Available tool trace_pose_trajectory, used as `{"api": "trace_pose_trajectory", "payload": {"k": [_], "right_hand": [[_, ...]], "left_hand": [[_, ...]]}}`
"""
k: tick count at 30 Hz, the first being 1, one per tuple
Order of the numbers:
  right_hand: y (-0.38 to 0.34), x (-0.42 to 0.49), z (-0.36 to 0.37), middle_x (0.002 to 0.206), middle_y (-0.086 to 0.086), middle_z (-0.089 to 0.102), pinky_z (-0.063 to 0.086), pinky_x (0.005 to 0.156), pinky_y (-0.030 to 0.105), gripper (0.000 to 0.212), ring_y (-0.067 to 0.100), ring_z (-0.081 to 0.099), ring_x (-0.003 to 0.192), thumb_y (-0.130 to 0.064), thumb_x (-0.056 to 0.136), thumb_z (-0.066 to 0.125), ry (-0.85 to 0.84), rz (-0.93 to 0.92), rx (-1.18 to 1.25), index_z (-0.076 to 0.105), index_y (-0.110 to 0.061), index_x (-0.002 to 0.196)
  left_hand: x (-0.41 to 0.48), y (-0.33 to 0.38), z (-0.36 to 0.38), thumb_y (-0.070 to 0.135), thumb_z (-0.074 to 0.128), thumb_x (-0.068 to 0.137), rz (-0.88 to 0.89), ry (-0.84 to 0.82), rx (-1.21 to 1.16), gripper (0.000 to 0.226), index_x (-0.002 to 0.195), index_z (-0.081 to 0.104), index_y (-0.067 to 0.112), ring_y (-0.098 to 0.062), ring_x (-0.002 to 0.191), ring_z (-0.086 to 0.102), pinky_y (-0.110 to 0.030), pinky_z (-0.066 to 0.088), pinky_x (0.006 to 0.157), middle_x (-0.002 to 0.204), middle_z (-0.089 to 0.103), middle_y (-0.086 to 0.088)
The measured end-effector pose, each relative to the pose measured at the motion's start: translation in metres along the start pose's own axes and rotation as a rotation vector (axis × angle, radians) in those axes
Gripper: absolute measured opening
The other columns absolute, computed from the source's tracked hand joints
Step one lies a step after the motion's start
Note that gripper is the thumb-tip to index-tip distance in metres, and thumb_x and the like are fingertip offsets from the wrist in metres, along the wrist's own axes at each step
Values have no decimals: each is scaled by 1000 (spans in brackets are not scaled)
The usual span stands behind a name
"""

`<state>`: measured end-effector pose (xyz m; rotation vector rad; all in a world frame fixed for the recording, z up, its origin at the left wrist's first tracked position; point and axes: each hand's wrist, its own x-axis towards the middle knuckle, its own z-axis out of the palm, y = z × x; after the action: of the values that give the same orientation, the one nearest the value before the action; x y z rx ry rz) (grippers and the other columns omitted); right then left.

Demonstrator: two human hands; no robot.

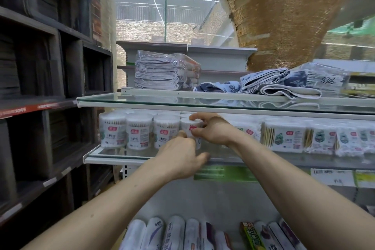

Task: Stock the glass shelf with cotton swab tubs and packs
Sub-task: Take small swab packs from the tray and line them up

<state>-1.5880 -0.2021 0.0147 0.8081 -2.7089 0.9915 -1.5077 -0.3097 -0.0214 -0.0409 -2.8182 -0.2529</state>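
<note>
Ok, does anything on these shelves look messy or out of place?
Yes: on the upper glass shelf, blue patterned cloths lie loose and rumpled beside a neatly bagged stack. The cotton swab tubs below stand in tidy rows.

Three clear, round cotton swab tubs [140,132] with white lids and red-badged labels are standing upright in a row at the left end of the glass shelf [113,153]. A fourth tub [190,127] is sitting just beside them, with the right hand [213,130] gripping it and the left hand [180,156] touching its lower side. Flat swab packs [288,138] are standing on edge along the right.
</note>
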Motion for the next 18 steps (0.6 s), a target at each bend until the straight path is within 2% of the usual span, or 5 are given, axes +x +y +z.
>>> {"api": "trace_pose_trajectory", "payload": {"k": [6, 10, 13, 15, 18], "right_hand": [[-3, 3, -2, 125, 3, 59, 46, 98, 31, 41, 20, 58, 110, -23, 92, 61, -12, 4, -99, 52, -33, 131], [-6, -1, -11, 134, 7, 54, 45, 95, 29, 46, 23, 54, 117, -11, 94, 52, -47, -10, -262, 46, -22, 138], [0, -8, -23, 135, 8, 53, 44, 93, 30, 44, 24, 53, 118, -7, 96, 44, -17, 53, -390, 46, -18, 139], [6, -13, -29, 133, 5, 57, 45, 91, 28, 43, 22, 55, 117, -3, 94, 42, -39, 85, -449, 54, -19, 133], [9, -14, -25, 125, 4, 62, 44, 84, 25, 36, 19, 59, 105, -4, 93, 48, -128, 99, -549, 63, -19, 122]], "left_hand": [[2, -1, -1, 56, 46, 90, 6, -9, -17, 58, 127, 53, 12, -31, 117, 50, -42, 43, 99, 134, 43, -13], [2, -1, -4, 55, 47, 90, 19, -16, -27, 56, 124, 55, 12, -29, 111, 52, -41, 45, 97, 129, 45, -11], [4, 2, -6, 56, 47, 90, 26, -4, -15, 51, 110, 60, 11, -30, 104, 55, -40, 47, 92, 121, 50, -11], [7, 7, -7, 55, 45, 91, 36, 1, 1, 45, 94, 59, 12, -30, 97, 57, -39, 49, 84, 111, 56, -11], [14, 14, -7, 51, 44, 91, 39, -25, 25, 39, 86, 53, 13, -32, 95, 57, -37, 48, 78, 105, 61, -12]]}}
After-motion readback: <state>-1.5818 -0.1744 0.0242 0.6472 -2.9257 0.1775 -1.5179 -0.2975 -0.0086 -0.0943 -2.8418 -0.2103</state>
